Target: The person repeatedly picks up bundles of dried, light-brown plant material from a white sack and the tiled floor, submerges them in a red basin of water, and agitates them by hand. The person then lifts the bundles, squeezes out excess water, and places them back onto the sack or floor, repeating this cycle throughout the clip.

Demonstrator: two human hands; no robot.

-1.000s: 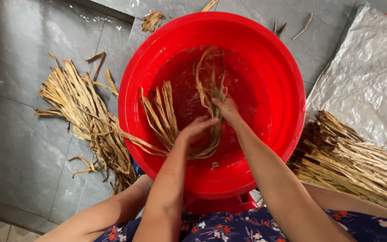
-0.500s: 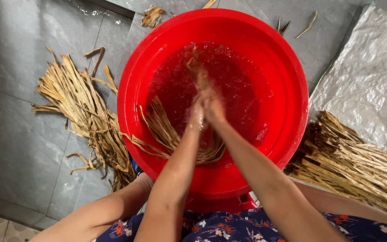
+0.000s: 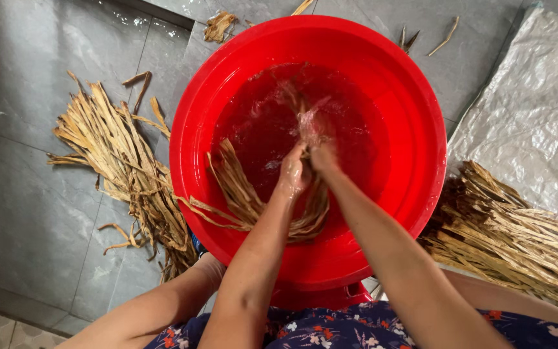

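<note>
Dried leaf strips (image 3: 247,194): tan, long, lying bundled in the water of the red basin (image 3: 414,116), lower ends hanging over the near-left rim.

Left hand (image 3: 292,173): pressing against the right hand at basin centre, clenching around a wet hank of the same strips; finger detail blurring under splashing water.

Right hand (image 3: 323,155): touching the left hand, closing on the upper part of that hank; blurred strands trailing upward from the grip into the water.

Water (image 3: 259,129): filling the basin floor, rippling and splashing around both hands, looking dark red against the plastic.

Forearms: crossing the near rim side by side, converging toward the middle.

Loose pile of strips (image 3: 117,161): sprawling on the grey tiled floor (image 3: 27,213) left of the basin, near ends touching the basin's outer wall.

Second heap of strips (image 3: 518,239): resting at the right, just beside the basin, darker toward the rim.

Silvery woven sheet (image 3: 531,116): spreading at upper right, partly under the second heap.

Stray scraps (image 3: 217,26): scattering on the floor beyond the far rim.

Floral dark-blue garment (image 3: 330,326): showing along the bottom edge.
</note>
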